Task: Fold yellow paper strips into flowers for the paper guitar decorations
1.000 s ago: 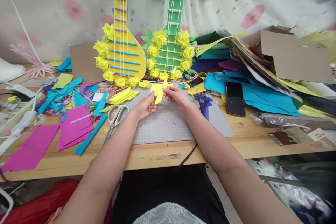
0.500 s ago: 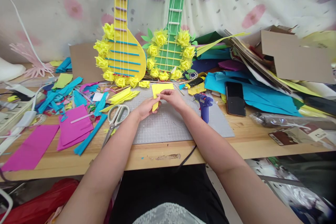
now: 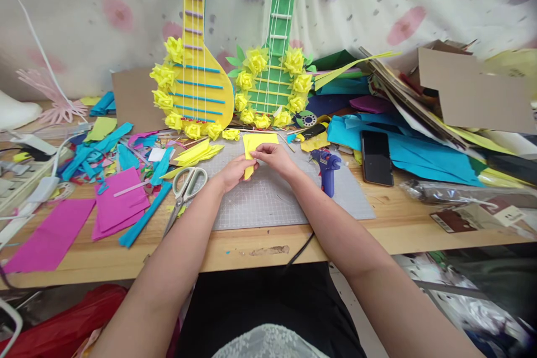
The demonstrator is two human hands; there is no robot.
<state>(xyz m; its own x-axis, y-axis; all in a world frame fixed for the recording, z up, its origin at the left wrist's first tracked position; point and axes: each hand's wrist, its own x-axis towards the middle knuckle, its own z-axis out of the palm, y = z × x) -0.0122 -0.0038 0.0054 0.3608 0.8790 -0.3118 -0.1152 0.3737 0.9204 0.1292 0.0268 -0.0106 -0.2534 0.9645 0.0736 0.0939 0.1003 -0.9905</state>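
Between my hands is a small strip of yellow paper [image 3: 248, 158], held over the grey cutting mat [image 3: 260, 210]. My left hand [image 3: 235, 173] is closed on its lower left side. The fingers of my right hand [image 3: 272, 156] pinch at its right edge, close to the left fingertips. Just behind lies another piece of yellow paper [image 3: 264, 138], which partly overlaps the strip in view. Scissors [image 3: 184, 190] with pale handles rest left of my left hand. A blue glue gun [image 3: 328, 170] stands to the right of my right wrist.
A yellow paper guitar [image 3: 205, 92] and a green one [image 3: 272, 86], both trimmed with yellow paper roses, lean at the back. Pink paper sheets [image 3: 119, 201] and blue scraps lie left. On the right are a phone [image 3: 376, 158], blue paper [image 3: 423, 151] and stacked cardboard [image 3: 470, 89].
My right fingers have shifted very slightly on the yellow paper. Both hands otherwise stay in place, and the things on the table have not moved.
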